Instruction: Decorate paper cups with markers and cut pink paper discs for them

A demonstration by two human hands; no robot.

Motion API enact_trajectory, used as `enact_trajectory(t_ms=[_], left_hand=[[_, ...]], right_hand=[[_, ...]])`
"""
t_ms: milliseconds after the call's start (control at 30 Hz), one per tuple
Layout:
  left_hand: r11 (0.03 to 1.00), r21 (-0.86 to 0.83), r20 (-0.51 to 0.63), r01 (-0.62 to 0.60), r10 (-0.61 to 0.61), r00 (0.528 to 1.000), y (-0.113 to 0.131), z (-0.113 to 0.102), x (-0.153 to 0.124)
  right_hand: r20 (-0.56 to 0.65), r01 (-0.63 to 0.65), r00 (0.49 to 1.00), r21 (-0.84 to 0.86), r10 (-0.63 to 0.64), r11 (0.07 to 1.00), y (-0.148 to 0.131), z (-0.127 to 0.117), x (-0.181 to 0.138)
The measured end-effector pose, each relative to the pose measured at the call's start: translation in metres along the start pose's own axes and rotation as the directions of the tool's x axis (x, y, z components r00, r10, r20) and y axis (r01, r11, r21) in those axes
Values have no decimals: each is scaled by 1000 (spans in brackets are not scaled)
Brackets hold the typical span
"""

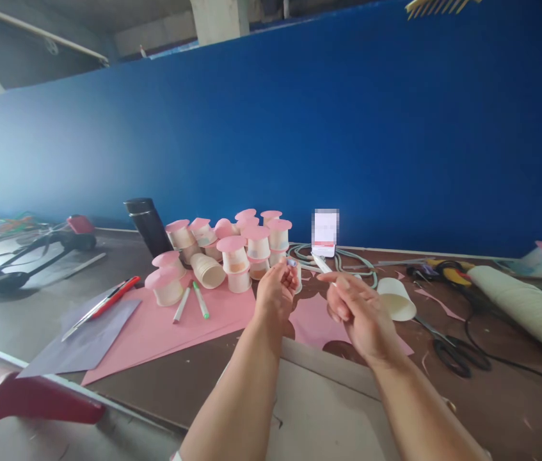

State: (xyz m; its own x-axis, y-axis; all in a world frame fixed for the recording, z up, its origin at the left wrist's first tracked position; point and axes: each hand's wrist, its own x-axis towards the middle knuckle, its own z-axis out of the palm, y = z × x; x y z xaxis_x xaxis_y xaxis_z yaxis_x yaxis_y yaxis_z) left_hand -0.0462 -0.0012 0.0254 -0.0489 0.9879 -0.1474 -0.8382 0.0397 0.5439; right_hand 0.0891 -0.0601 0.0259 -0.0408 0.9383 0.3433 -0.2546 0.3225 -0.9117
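My left hand [276, 289] is closed, pinching a small bluish-white piece [292, 262] that looks like a pen cap. My right hand [353, 308] is closed around a slim white marker [320, 263], whose far end points up and away to the left. The hands are apart, above a cut pink paper sheet [316, 320] with round holes. Left of my left hand stand several white paper cups [235, 259], many in stacked pairs, topped with pink paper discs [231, 244]. One cup stack [208, 271] lies on its side.
Two markers [200, 301] and a red utility knife [114, 298] lie on coloured paper at left, near a black flask [146, 225]. A phone [324, 232] stands at the back. To the right are a tipped cup [396, 299], scissors [455, 349] and a long cup sleeve [523, 307].
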Motion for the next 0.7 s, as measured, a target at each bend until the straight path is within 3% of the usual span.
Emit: enact_trajectory(t_ms=[100,200,700], left_hand=[[992,-93,-44,83,-87,995,2,1,1],[988,-110,-12,110,-112,994,3,2,0],[994,107,107,21,-33,994,-1,-2,-2]], right_hand=[[66,-88,995,281,72,956,-1,-4,3],[113,-172,984,372,139,912,-2,-7,5],[134,-216,974,276,185,936,3,-6,6]])
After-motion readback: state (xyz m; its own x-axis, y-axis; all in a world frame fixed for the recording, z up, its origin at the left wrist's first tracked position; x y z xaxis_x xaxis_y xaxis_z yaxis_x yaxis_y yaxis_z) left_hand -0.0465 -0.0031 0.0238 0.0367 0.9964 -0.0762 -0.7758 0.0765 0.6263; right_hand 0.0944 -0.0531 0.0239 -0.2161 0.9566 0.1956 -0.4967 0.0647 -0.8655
